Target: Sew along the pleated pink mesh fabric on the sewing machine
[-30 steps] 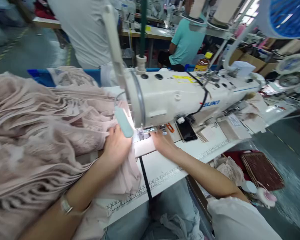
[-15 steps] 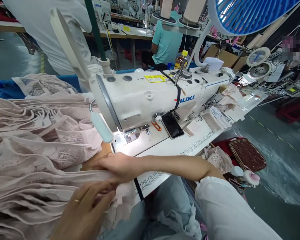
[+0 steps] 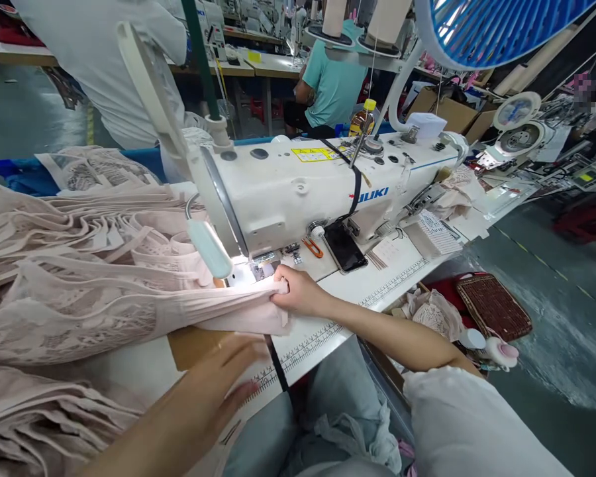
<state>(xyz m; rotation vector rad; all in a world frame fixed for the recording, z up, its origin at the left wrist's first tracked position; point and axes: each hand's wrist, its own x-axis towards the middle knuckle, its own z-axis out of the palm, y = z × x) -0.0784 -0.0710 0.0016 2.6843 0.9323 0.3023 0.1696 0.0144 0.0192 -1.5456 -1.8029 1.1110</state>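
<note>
My right hand [image 3: 298, 290] is closed round the end of a pale pink lace garment [image 3: 198, 308], just in front of the presser foot of the white sewing machine [image 3: 283, 199]. The garment stretches leftward from my fist in long folds. Below it my left hand [image 3: 223, 374], blurred by motion, has its fingers stretched out and thumb apart, holding nothing. It hovers over the table edge near a brown patch [image 3: 198, 348]. More pink garments are stacked in a front pile [image 3: 54, 424] at lower left and a rear pile [image 3: 99, 218] beyond.
On the machine bed lie a phone [image 3: 345, 246] and small orange thread snips [image 3: 312, 248]. A ruler strip [image 3: 318, 341] runs along the table edge. The lamp arm [image 3: 149, 93] rises at left, and a blue fan [image 3: 506, 30] hangs at upper right. Co-workers are behind the machine.
My right hand has moved right and up, drawing the garment's end towards the needle area. My left hand has come off the cloth, and the front pile now lies apart from the held garment.
</note>
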